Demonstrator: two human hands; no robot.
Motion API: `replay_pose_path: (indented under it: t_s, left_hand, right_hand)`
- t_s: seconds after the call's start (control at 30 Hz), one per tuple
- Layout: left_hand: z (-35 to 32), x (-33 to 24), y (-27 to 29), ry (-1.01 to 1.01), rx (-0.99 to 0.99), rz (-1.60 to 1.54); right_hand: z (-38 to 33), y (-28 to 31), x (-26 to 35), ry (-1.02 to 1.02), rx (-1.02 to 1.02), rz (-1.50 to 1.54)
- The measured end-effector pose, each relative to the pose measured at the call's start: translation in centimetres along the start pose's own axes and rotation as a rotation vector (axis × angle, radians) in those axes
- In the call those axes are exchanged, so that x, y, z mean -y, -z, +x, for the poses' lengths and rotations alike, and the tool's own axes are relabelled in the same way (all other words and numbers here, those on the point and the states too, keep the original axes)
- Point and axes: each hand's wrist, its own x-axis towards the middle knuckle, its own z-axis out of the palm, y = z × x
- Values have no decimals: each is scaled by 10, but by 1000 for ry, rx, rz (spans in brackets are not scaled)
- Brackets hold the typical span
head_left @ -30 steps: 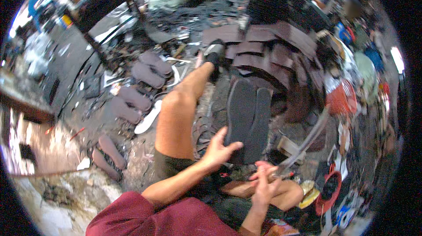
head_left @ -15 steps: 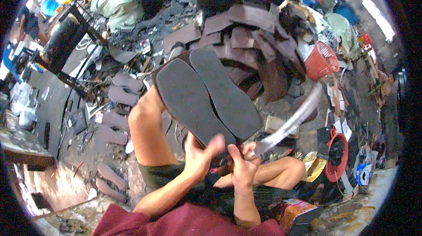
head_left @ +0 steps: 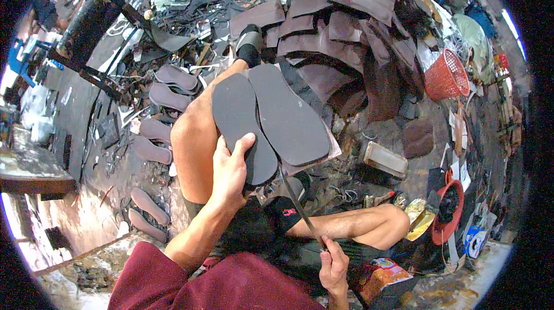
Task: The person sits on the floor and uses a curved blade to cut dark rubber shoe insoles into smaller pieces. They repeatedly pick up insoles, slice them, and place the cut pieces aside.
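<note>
Left hand: the left hand (head_left: 228, 172) grips the near end of the left sole (head_left: 234, 108), thumb pressed flat on its top face; the fingers beneath are mostly hidden.
Right hand: the right hand (head_left: 333, 265) is closed around the near end of a long, thin blade (head_left: 300, 208), thumb along it.
Soles: the left sole and the right sole (head_left: 291, 115) lie side by side on a sheet (head_left: 336, 149), held up in front of the lap. The sheet's pale lower-right corner shows past the right sole.
Blade: its far end is at the sheet's near edge, by the gap between the soles; whether it touches, I cannot tell.
Step in hand: apparently knife work at the near end of that gap.
Next move calls for: a firm left thumb, and a blade kept clear of the fingers and the bare right leg (head_left: 358, 227).
Floor: loose soles (head_left: 151, 206) lie in pairs on the left; brown slabs (head_left: 311, 44) are heaped at the far side.
</note>
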Motion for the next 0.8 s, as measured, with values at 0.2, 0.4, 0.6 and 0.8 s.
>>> replay_pose_path:
  t_s: [0.2, 0.4, 0.6, 0.8]
  left_hand:
    - [-8, 8, 8, -30, 25, 62]
    - [-7, 17, 25, -54, 92, 77]
    - [-3, 10, 23, -55, 92, 58]
    - [-3, 11, 19, -43, 121, -2]
  right_hand:
    - [30, -27, 5, 88, -26, -2]
    - [78, -60, 2, 68, 55, 93]
    - [133, -127, -9, 244, -14, -99]
    - [181, -159, 2, 399, -136, -133]
